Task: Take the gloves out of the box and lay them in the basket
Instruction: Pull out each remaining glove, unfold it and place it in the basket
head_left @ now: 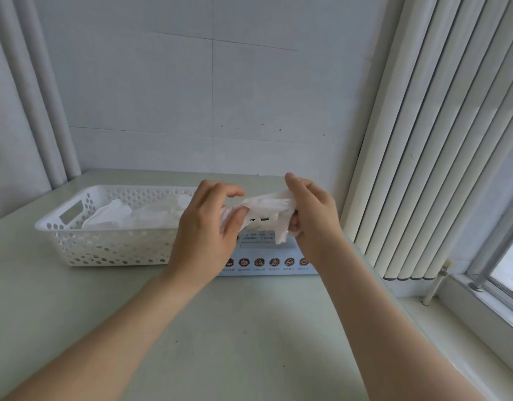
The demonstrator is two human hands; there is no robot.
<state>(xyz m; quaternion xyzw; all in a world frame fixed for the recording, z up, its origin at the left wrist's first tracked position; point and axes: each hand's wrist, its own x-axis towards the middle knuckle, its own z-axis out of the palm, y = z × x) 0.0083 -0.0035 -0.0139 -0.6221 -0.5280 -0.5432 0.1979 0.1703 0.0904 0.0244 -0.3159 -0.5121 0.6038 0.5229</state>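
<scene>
Gloves of thin, translucent white plastic film (266,205) hang bunched between the 2 hands at the centre of the frame, just above the flat pale-blue cardboard box (266,264) with round icons along its front. The left hand (204,233) pinches the bundle's left end between thumb and fingers. The right hand (313,215) has its fingers curled round the other end.

The film looks feather-light, limp and slippery, likely to cling to itself and tear if yanked, so a gentle pinch at an edge should do. More crumpled white gloves (116,215) already lie in the white perforated plastic basket (113,247) at centre left, just beside the box.

Everything sits on a smooth pale-green table (235,328). A grey panelled wall (191,96) stands behind, with cream vertical blinds (423,140) at upper right and a window (506,270) at lower right.
</scene>
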